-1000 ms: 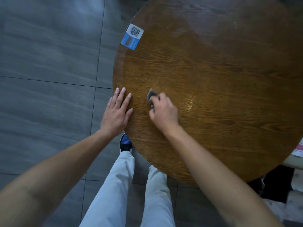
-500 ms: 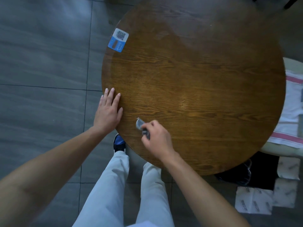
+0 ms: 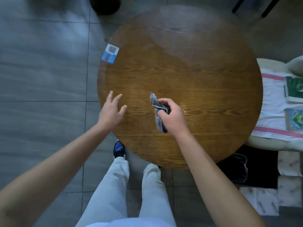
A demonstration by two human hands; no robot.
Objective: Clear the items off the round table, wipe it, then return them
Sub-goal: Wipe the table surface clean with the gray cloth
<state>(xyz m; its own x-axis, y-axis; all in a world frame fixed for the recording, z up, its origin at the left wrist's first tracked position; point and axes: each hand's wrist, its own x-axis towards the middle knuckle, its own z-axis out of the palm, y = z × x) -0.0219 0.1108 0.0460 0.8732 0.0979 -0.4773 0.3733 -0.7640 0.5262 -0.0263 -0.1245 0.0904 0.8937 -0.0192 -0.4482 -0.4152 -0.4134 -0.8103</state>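
Round wooden table (image 3: 188, 76) on grey tile floor (image 3: 42, 71). Grey cloth (image 3: 157, 112) bunched in right hand (image 3: 172, 117), fingers curled around it, over table's near half. Left hand (image 3: 111, 112) spread loose at table's left edge, holding nothing.

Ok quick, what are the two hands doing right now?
Left hand: open, fingers spread, holding nothing, over the table edge.
Right hand: fingers curled round the gray cloth, holding it.
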